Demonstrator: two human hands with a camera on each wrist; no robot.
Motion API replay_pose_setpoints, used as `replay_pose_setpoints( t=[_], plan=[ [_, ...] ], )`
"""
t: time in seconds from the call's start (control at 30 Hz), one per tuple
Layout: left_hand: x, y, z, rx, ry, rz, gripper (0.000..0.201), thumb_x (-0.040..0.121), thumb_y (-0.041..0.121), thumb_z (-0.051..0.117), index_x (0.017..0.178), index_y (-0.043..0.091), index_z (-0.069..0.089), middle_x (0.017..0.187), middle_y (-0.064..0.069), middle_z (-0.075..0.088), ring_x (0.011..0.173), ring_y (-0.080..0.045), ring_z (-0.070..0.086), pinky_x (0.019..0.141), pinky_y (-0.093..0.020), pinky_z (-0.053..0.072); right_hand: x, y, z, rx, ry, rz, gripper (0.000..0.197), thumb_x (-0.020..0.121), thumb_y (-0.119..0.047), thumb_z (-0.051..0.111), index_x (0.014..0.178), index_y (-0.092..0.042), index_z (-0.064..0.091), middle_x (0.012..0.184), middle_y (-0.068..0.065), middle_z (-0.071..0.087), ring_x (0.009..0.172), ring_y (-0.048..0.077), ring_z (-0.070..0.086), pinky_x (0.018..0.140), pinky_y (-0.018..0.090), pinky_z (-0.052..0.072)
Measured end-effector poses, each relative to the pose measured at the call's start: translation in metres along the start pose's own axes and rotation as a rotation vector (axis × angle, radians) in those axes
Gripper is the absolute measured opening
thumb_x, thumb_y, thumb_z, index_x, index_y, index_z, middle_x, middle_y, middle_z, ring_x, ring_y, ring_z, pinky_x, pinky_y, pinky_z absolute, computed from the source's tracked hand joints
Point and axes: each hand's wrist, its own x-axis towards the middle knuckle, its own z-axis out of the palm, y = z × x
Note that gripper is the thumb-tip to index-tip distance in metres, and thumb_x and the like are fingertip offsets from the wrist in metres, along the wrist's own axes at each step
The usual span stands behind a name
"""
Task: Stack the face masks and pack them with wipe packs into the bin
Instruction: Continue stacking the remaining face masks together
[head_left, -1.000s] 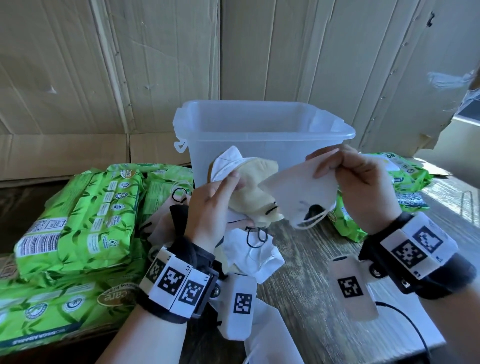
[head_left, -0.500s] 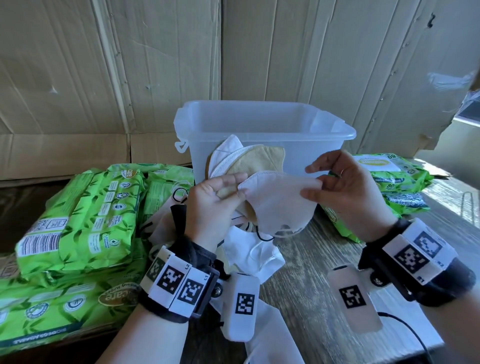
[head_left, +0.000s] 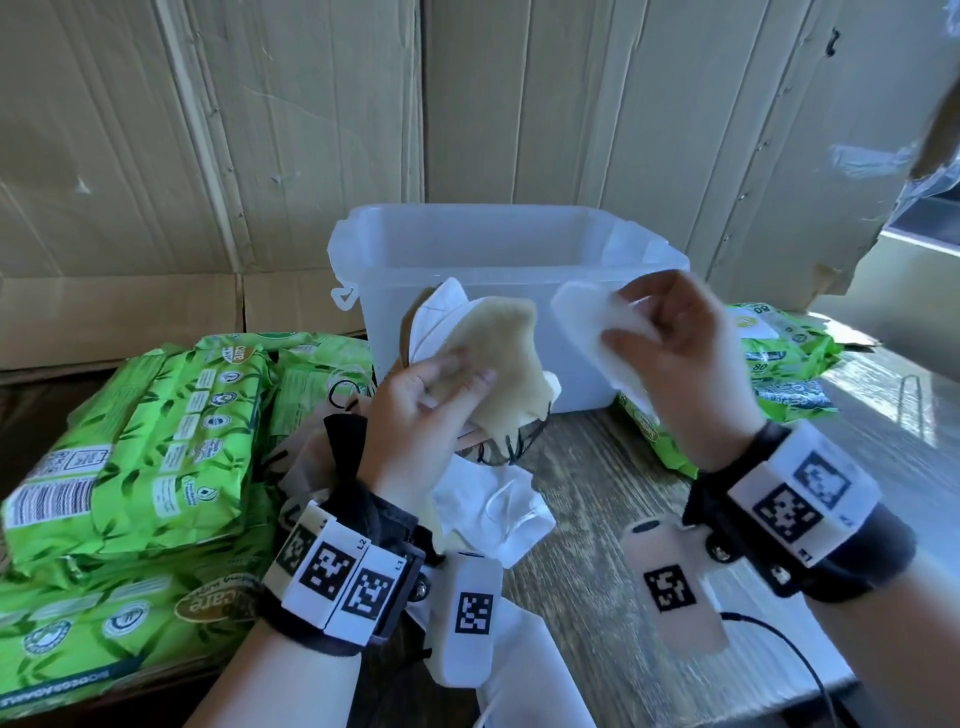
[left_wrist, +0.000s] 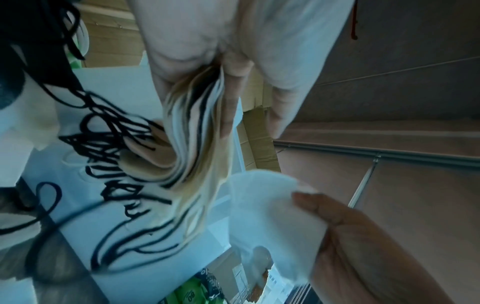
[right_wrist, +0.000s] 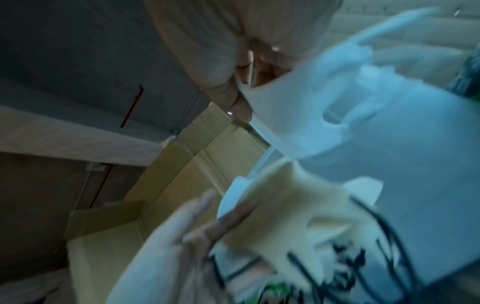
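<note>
Both hands are working before me: left hand (head_left: 415, 415) gripping the mask stack (head_left: 493, 364), right hand (head_left: 680, 353) pinching one white mask (head_left: 582, 322), in front of one clear bin (head_left: 498, 244) on the wooden table (head_left: 597, 493). I'm seeing cardboard walls (head_left: 208, 156), green wipe packs (head_left: 140, 441) both sides, count unclear. Left wrist view is showing black ear loops (left_wrist: 111, 144) dangling. Right wrist view is blurring.

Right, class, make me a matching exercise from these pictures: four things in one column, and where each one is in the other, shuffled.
Things:
1. stack of masks
2. single white mask
3. clear bin
4. tall pile of green wipe packs

Places:
A. on the table, left of the left hand
B. held in the right hand
C. standing at the back, against the cardboard
D. held in the left hand

Pairs: 1-D, 2-B, 3-C, 4-A
</note>
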Motion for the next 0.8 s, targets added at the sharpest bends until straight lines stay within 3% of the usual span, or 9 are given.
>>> replay_pose_setpoints(
  t=[0.1,0.17,0.23,0.3,0.33,0.4,0.63,0.7,0.8],
  plan=[
    [-0.007,0.002,0.001,0.007,-0.121,0.054,0.03,0.074,0.02,0.075,0.101,0.01,0.068,0.087,0.001,0.073,0.073,-0.004,0.069,0.061,-0.027,0.059,-0.014,-0.001,0.021,0.021,-0.29,0.065,0.016,0.076,-0.025,0.065,0.087,-0.024,0.053,0.063,-0.003,0.049,0.055,0.008,0.044,0.053,0.022,0.036],
    [-0.008,0.0,0.0,0.025,-0.201,0.118,0.037,0.064,0.03,0.078,0.098,0.018,0.07,0.083,0.006,0.074,0.076,-0.004,0.068,0.058,-0.02,0.055,-0.018,-0.003,0.028,0.116,-0.44,0.181,0.024,0.087,-0.041,0.054,0.097,-0.019,0.052,0.075,0.002,0.059,0.065,0.008,0.055,0.06,0.019,0.044],
    [-0.006,-0.004,-0.002,0.036,-0.189,0.139,0.042,0.057,0.034,0.076,0.096,0.019,0.071,0.073,0.011,0.07,0.063,0.0,0.062,0.048,-0.014,0.047,-0.017,-0.003,0.028,0.271,-0.457,0.288,0.021,0.095,-0.036,0.041,0.1,-0.018,0.051,0.082,0.009,0.063,0.072,0.016,0.061,0.07,0.028,0.048],
    [-0.002,-0.007,-0.002,0.103,-0.152,0.156,0.025,0.059,0.023,0.079,0.083,0.023,0.072,0.061,0.016,0.065,0.053,0.004,0.053,0.045,-0.012,0.04,-0.013,0.001,0.025,0.244,-0.43,0.263,0.013,0.096,-0.013,0.046,0.101,-0.023,0.052,0.078,0.01,0.062,0.067,0.021,0.059,0.069,0.031,0.048],
    [-0.001,-0.008,-0.002,0.134,-0.147,0.154,0.017,0.066,0.013,0.077,0.078,0.023,0.071,0.056,0.017,0.062,0.05,0.005,0.051,0.045,-0.011,0.039,-0.011,0.007,0.024,0.169,-0.417,0.208,0.024,0.09,-0.006,0.053,0.101,-0.028,0.053,0.073,0.007,0.059,0.064,0.019,0.057,0.066,0.032,0.047],
    [-0.001,-0.01,-0.001,0.164,-0.156,0.129,0.025,0.079,-0.006,0.066,0.075,0.018,0.068,0.05,0.016,0.06,0.046,0.006,0.05,0.044,-0.01,0.039,-0.01,0.011,0.022,-0.039,-0.421,0.089,0.037,0.076,-0.01,0.062,0.098,-0.04,0.057,0.067,0.001,0.05,0.06,0.015,0.048,0.062,0.032,0.041],
    [0.002,-0.014,-0.004,0.22,-0.178,0.133,0.022,0.077,0.003,0.07,0.092,0.018,0.074,0.088,0.004,0.074,0.08,-0.008,0.066,0.072,-0.025,0.054,-0.009,0.011,0.015,-0.349,-0.32,-0.062,0.026,0.067,-0.016,0.081,0.071,-0.027,0.057,0.085,0.002,0.049,0.073,0.0,0.045,0.07,0.005,0.033],
    [0.002,-0.015,-0.005,0.214,-0.17,0.124,0.021,0.071,0.016,0.071,0.09,0.024,0.076,0.091,0.001,0.075,0.085,-0.015,0.068,0.078,-0.033,0.056,-0.007,0.01,0.009,-0.377,-0.352,-0.074,0.034,0.066,-0.02,0.082,0.065,-0.034,0.051,0.079,-0.005,0.05,0.071,-0.005,0.047,0.068,0.006,0.033],
    [0.002,-0.012,-0.005,0.139,-0.193,0.052,0.02,0.076,0.004,0.073,0.082,0.023,0.076,0.085,0.0,0.075,0.082,-0.018,0.068,0.078,-0.04,0.056,-0.003,0.003,-0.001,-0.279,-0.435,-0.022,0.031,0.06,-0.019,0.081,0.065,-0.031,0.052,0.064,-0.008,0.054,0.057,-0.002,0.045,0.06,0.016,0.036]
  ],
)
